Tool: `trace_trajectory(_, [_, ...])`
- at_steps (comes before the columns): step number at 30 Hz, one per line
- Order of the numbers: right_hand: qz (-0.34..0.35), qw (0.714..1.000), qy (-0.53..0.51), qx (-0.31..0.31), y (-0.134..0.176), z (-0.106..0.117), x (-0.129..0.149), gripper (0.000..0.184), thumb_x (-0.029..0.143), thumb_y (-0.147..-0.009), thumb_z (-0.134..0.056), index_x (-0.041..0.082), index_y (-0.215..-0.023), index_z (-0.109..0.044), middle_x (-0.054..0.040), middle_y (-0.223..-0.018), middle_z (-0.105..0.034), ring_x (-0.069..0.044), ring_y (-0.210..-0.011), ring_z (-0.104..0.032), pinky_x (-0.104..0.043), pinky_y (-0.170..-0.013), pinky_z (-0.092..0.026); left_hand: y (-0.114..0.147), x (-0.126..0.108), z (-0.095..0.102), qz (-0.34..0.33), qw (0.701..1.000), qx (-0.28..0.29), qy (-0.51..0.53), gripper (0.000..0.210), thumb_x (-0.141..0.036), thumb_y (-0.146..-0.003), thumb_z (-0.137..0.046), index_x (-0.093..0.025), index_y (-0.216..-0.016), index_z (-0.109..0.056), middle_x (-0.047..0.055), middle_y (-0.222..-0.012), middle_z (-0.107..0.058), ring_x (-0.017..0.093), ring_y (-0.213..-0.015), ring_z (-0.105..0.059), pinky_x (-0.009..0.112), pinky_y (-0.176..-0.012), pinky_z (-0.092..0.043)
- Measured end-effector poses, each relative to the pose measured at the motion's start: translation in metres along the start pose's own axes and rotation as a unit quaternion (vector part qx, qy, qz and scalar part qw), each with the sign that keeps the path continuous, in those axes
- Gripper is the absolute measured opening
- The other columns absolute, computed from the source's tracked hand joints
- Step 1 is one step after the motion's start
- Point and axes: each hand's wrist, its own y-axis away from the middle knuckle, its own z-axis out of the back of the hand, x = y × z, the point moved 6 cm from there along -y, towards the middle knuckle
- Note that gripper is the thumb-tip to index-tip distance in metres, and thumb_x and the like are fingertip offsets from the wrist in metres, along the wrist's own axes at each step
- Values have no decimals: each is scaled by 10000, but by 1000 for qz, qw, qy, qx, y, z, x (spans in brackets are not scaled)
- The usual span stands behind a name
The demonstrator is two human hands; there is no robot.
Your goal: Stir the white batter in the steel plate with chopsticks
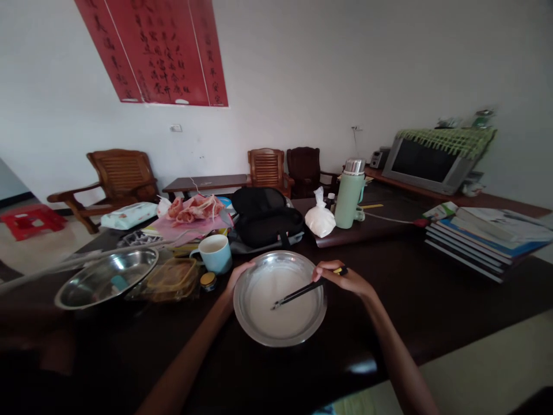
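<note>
A round metal basin (242, 311) stands on the dark table in front of me, with a whitish, batter-like liquid (263, 282) in it. At its upper left rim, my left hand (240, 275) is closed on the edge. My right hand (339, 276) grips a pair of black chopsticks (298, 293) over the right rim. Their tips, coated with some white, reach into the liquid near the middle. Just left of the basin are a light blue mug (216, 256) and a small jar with a yellow lid (208, 281).
Another metal basin (103, 282) and plastic food boxes (173, 279) sit at left. Behind are a black bag (268, 216), a tied bag of white powder (320, 219) and a green thermos (349, 199). Stacked books (484, 242) lie at right.
</note>
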Motion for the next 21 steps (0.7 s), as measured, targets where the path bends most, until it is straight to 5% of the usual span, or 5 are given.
trace_trajectory(7, [0, 1000, 6, -22, -2, 8, -10, 456, 559, -914, -478, 192, -799, -722, -53, -859, -738, -248, -903, -674, -381, -874, -475, 5, -2, -3, -6, 1000, 7, -9, 46, -199, -661, -682, -154, -650, -688, -15, -561, -663, 161, -523, -561, 264, -588, -444])
trace_trajectory(14, [30, 999, -11, 20, -2, -5, -1, 408, 515, -921, -501, 195, -800, -723, -57, -890, -731, -228, -894, -676, -356, -870, -485, 5, 2, 1, 0, 1000, -8, -5, 84, -219, -677, -690, -159, -619, -683, 2, -544, -651, 159, -520, -562, 268, -605, -451])
trace_trajectory(21, [8, 996, 37, -81, 3, 18, -4, 424, 523, -925, -475, 202, -756, -695, -60, -832, -718, -244, -862, -657, -369, -856, -465, 7, 4, -1, 35, 999, -2, -13, 233, -225, -792, -574, -145, -628, -720, 40, -572, -681, 185, -533, -592, 290, -626, -450])
